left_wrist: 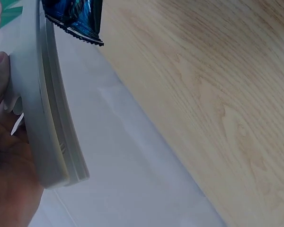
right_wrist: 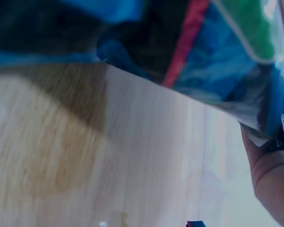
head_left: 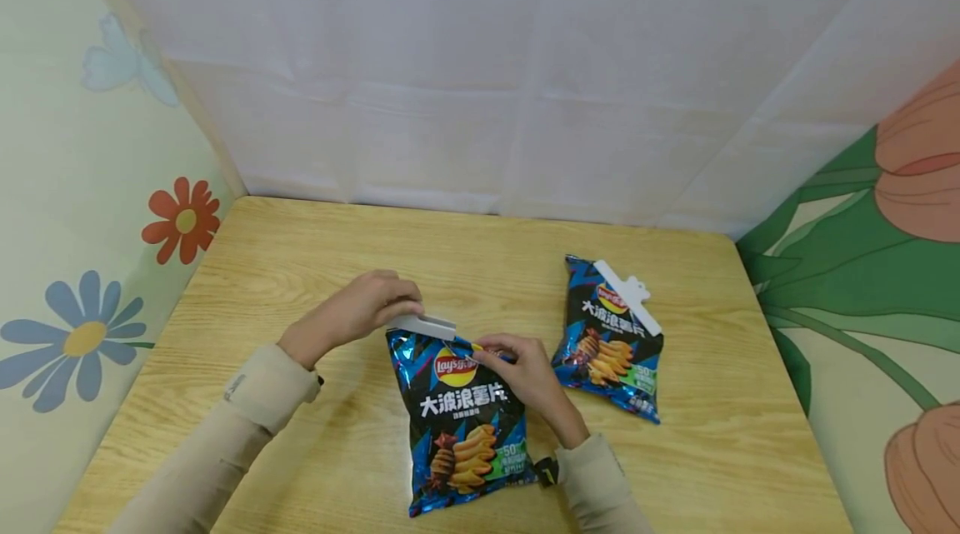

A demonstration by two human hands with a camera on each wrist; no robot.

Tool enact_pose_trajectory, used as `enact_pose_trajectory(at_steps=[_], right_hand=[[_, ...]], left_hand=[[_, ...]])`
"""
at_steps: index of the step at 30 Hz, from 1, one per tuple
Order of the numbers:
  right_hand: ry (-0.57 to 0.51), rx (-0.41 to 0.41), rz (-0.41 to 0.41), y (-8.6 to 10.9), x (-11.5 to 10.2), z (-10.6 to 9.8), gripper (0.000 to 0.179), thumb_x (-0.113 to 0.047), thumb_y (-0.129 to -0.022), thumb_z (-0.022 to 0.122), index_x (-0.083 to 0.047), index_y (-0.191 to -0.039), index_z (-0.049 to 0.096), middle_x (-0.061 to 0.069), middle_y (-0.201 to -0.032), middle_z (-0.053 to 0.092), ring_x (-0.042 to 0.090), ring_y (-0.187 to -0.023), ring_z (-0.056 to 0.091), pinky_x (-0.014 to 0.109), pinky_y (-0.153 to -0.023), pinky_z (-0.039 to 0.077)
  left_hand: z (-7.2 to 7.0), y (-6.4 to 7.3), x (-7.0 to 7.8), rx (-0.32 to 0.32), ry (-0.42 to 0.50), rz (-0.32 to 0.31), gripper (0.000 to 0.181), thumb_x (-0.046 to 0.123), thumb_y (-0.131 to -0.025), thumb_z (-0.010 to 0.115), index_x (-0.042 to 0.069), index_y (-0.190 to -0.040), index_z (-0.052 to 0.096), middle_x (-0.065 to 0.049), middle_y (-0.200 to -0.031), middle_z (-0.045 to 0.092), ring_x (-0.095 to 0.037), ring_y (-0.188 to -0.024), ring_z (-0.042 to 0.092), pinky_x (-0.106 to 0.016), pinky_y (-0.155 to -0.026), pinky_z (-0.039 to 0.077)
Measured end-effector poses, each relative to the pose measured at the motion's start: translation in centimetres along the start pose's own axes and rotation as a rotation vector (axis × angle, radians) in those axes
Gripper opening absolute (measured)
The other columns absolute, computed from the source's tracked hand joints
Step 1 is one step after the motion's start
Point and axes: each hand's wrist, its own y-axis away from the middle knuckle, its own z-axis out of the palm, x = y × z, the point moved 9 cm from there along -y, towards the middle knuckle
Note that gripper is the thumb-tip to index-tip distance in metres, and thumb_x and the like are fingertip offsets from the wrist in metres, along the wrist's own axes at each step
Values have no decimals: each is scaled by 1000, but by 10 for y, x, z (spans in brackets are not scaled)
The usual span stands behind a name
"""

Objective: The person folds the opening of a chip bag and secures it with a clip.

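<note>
A blue-and-black bag of potato chips (head_left: 468,417) is at the front middle of the table, its printed face toward me. My left hand (head_left: 367,305) grips a white bag clip (head_left: 423,326) at the bag's top left corner. The left wrist view shows the long clip (left_wrist: 42,104) with a narrow gap between its two bars, and the bag's crimped corner (left_wrist: 80,23) near its far end. My right hand (head_left: 525,371) pinches the top right of the bag. In the right wrist view the fingers are partly hidden behind the bag (right_wrist: 217,61).
Another bag of the same chips (head_left: 607,342) lies on the wooden table (head_left: 300,267) to the right, with a white clip (head_left: 630,296) across its top right corner. A white cloth (head_left: 450,101) hangs behind the table's back edge. Printed flower panels (head_left: 825,267) stand at both sides.
</note>
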Motion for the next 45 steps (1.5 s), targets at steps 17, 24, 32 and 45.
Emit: enact_pose_trajectory(at_steps=[17,24,32,45], right_hand=[[-47,59,-44,-4,4,2,18,-18,-91,71,-7,-105,76,10,-93,77,9,-79,72,22,-72,55],[-64,73,-16,-4,5,1,17,-17,-91,72,-8,-105,76,10,-94,77,9,-80,72,22,-72,55],[-86,62,74,0,15,-1,22,-17,-91,72,-8,-110,74,10,-104,76,15,-91,72,23,-81,54],[-121,46,129,20,32,-10,22,-22,-90,74,-8,-107,75,8,-78,70,2,-54,40,19,-59,41]], left_hand=[[19,-13,2,-67,24,-15,17,24,-99,61,13,-100,74,3,-89,69,-6,-74,50,-23,-67,45],[20,-17,4,-44,-27,15,17,26,-99,62,15,-98,75,5,-86,72,-5,-72,53,-29,-74,45],[22,-16,2,-36,-79,-12,22,30,-99,60,14,-103,76,4,-92,74,-8,-76,56,-35,-79,44],[26,-14,-5,-47,-18,-27,20,27,-99,62,14,-105,75,4,-95,75,-6,-81,67,-33,-79,55]])
